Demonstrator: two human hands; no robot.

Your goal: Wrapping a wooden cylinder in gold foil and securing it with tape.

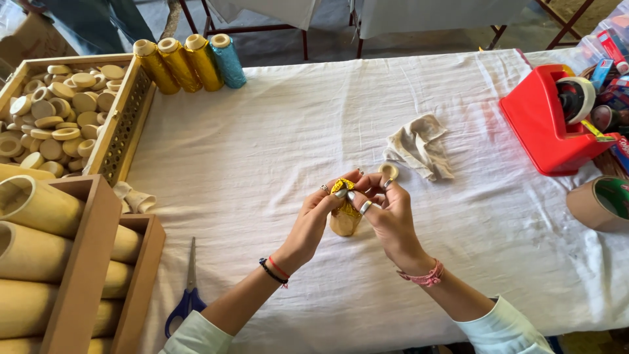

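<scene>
Landmark: bamboo tube (343,221), upright on white cloth (262,151).
- Scissors (188,288) well left of tube, untouched.
- Left hand (313,219) closed on tube's left side.
- Gold foil (341,188) pinched over tube top; tearing or slipping judged likely if overpulled.
- Right hand (386,213) closed on foil; tube could be tipped.
- Loose cap (388,171) just right-behind; may be knocked.

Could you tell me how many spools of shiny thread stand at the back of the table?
4, in a row beside the wooden tray: three gold thread spools, then one turquoise thread spool at the right end. None seems hidden.
</scene>
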